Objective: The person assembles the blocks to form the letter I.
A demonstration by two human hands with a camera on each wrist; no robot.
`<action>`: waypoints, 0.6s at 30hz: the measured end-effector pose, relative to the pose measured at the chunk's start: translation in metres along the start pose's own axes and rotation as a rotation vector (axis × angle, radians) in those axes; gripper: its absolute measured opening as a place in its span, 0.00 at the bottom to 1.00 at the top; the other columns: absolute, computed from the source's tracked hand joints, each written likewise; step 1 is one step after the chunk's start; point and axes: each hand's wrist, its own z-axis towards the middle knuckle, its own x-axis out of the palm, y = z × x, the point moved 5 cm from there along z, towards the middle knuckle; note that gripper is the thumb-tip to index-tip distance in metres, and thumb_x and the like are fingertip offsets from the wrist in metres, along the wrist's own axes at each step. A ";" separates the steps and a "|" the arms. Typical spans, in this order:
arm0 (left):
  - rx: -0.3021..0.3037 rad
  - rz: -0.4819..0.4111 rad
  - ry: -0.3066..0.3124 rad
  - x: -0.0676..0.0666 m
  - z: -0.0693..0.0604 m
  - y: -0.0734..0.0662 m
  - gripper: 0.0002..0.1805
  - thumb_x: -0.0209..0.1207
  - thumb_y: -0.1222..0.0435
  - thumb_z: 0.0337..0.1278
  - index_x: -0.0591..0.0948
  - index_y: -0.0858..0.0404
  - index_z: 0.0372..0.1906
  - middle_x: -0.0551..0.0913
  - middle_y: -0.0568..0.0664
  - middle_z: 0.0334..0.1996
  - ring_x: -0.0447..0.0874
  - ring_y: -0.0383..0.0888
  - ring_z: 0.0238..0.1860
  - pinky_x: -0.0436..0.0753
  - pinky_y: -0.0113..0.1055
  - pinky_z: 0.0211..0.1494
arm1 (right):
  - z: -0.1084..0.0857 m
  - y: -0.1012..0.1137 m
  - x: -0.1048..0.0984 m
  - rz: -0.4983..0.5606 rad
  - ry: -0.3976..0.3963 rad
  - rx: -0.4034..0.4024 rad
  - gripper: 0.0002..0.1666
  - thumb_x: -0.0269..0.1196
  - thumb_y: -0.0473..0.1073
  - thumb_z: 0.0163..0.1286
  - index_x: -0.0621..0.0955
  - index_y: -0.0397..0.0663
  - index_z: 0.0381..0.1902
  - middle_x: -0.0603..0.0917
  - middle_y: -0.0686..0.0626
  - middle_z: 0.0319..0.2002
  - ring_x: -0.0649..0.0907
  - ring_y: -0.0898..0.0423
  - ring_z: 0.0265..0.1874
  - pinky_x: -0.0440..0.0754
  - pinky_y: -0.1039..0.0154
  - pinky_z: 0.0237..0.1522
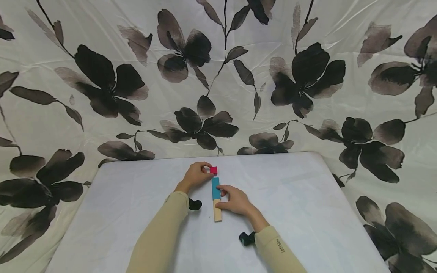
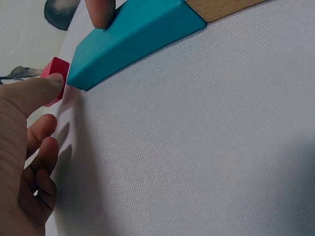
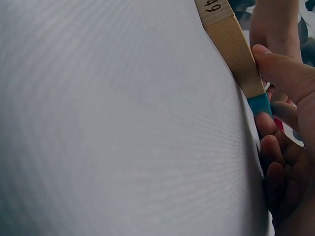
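A small red block (image 1: 213,170) is pinched by my left hand (image 1: 197,176) near the far edge of the table. In the left wrist view the thumb lies against the red block (image 2: 58,67). Just nearer stands a blue block (image 1: 215,182), a small gap away in the head view. A plain wooden block (image 1: 217,216) lies end to end with it, forming a straight row. My right hand (image 1: 237,200) holds these two from the right, index finger on the blue block and thumb on the wooden one. Dark marks show on the wooden block's end (image 3: 212,7).
A white table (image 1: 290,197) carries the blocks. Behind and around it hangs a pale cloth (image 1: 239,113) with dark flower prints. A black wrist device (image 1: 195,204) sits by the left cuff, another black device (image 1: 246,239) by the right cuff.
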 end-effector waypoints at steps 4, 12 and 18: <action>-0.021 0.010 0.002 0.000 0.001 0.001 0.19 0.71 0.58 0.49 0.84 0.56 0.48 0.77 0.46 0.22 0.72 0.42 0.26 0.71 0.36 0.31 | 0.001 0.000 0.001 -0.003 0.007 0.007 0.38 0.71 0.59 0.57 0.75 0.56 0.64 0.76 0.60 0.37 0.70 0.62 0.24 0.67 0.65 0.29; -0.038 0.027 -0.007 0.002 0.003 0.003 0.19 0.71 0.56 0.50 0.84 0.56 0.48 0.76 0.47 0.23 0.72 0.43 0.27 0.70 0.37 0.31 | 0.003 -0.002 0.001 0.003 0.004 0.010 0.39 0.71 0.59 0.57 0.75 0.55 0.64 0.75 0.60 0.37 0.70 0.61 0.25 0.67 0.64 0.30; -0.043 0.043 -0.009 0.005 0.005 0.004 0.19 0.71 0.55 0.49 0.85 0.55 0.48 0.76 0.46 0.23 0.72 0.43 0.27 0.70 0.37 0.30 | 0.002 -0.005 0.003 0.000 -0.002 0.000 0.38 0.71 0.59 0.57 0.75 0.55 0.64 0.75 0.60 0.37 0.70 0.61 0.26 0.68 0.65 0.30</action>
